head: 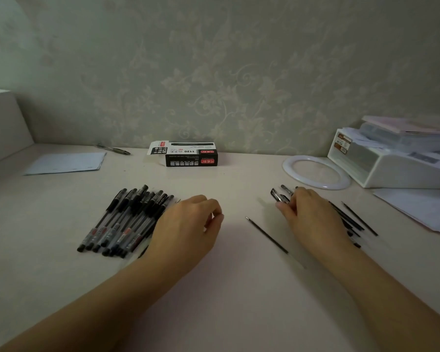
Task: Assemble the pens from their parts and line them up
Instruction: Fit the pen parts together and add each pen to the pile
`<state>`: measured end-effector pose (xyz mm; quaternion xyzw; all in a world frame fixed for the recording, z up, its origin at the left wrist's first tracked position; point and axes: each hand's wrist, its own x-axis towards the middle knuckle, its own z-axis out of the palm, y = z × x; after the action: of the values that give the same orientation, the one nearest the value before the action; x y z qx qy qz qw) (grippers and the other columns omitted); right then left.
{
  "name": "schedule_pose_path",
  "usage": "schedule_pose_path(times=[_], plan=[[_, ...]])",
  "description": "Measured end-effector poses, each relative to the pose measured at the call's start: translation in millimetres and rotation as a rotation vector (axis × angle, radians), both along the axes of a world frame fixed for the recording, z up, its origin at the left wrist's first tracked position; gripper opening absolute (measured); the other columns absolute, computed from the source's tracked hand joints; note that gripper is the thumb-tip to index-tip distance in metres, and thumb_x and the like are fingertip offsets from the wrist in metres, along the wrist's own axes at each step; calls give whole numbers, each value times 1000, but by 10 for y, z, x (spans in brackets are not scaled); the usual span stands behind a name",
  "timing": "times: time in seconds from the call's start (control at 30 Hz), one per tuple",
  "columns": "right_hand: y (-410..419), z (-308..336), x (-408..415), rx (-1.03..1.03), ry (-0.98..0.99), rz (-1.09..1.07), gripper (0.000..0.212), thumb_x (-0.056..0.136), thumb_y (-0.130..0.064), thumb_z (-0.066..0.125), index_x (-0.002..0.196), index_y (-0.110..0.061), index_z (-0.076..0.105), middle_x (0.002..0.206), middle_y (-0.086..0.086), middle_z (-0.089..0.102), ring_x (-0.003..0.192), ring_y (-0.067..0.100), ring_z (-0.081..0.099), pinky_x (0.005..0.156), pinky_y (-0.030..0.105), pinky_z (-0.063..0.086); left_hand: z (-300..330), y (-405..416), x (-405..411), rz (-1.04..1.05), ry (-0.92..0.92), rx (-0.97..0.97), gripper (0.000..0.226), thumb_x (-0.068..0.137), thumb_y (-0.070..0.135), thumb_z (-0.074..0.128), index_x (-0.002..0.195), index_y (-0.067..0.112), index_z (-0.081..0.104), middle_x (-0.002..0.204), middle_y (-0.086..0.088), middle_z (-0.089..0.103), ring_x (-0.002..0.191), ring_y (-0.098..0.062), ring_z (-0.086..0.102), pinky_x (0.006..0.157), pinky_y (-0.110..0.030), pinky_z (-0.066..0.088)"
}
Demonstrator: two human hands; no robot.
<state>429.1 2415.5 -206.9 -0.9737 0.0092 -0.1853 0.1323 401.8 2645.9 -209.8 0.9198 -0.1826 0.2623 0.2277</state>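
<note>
A: How much is assembled?
B: A row of capped pens [127, 222] lies at nine o'clock, beside the loosely curled, empty left hand [188, 229].
A: What is left?
B: One refill [266, 235] at centre and more refills [353, 219] at three o'clock; pen caps [280, 194] are fingered by the right hand [310, 214], grip unclear.

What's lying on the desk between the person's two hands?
In the head view, a single thin black refill lies slanted on the bare desk between the left hand and the right hand, touching neither.

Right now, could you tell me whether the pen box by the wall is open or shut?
Open: the pen box lies on its side with its left end flap folded outwards.
</note>
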Motion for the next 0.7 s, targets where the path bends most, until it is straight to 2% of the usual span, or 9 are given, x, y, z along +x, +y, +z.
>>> schedule_pose_path(times=[0.1,0.2,0.3,0.37,0.5,0.6,0.7], plan=[[79,53,-10,390,-33,63,32,95,-48,54,85,-17,53,74,-5,61,69,10,56,60,30,40,-4,-44,-1,-62,-4,-83,10,90,24,59,82,23,66,69,12,56,57,-7,48,56,-29,47],[234,67,-38,848,54,157,29,94,-45,58,90,-16,60,66,-6,66,56,5,55,60,23,42,-3,-82,-1,-128,-25,-145,12,91,26,60,81,21,65,66,12,55,57,-8,49,57,-27,45],[393,15,-75,1180,173,277,24,97,-29,57,105,-6,58,67,-1,69,52,6,55,52,21,47,-18,-100,15,-160,-23,-171,25,94,39,52,83,21,65,66,11,58,58,-7,52,58,-23,43],[479,-14,-103,1350,233,340,21,98,-19,56,109,-1,53,75,5,73,59,12,63,56,22,51,-26,-105,29,-179,13,-181,40,94,52,40,84,23,65,64,11,58,58,-6,54,55,-20,41],[536,-59,-118,1512,315,456,8,100,-12,53,101,-4,51,87,13,74,81,25,72,69,24,56,-52,-89,64,-134,74,-158,53,89,68,29,91,28,63,70,14,63,59,-2,56,55,-20,43],[541,-87,-105,1500,337,527,6,98,-11,56,94,-7,53,89,14,73,85,26,72,74,26,56,-61,-54,91,-126,79,-97,36,91,56,42,100,27,62,77,13,65,62,-1,55,60,-27,48],[540,-117,-79,1327,255,494,14,97,-22,59,87,-13,63,83,7,71,76,17,68,72,25,53,-40,-41,92,-141,36,-41,24,95,41,49,102,23,64,78,12,59,63,-5,51,59,-34,49]])
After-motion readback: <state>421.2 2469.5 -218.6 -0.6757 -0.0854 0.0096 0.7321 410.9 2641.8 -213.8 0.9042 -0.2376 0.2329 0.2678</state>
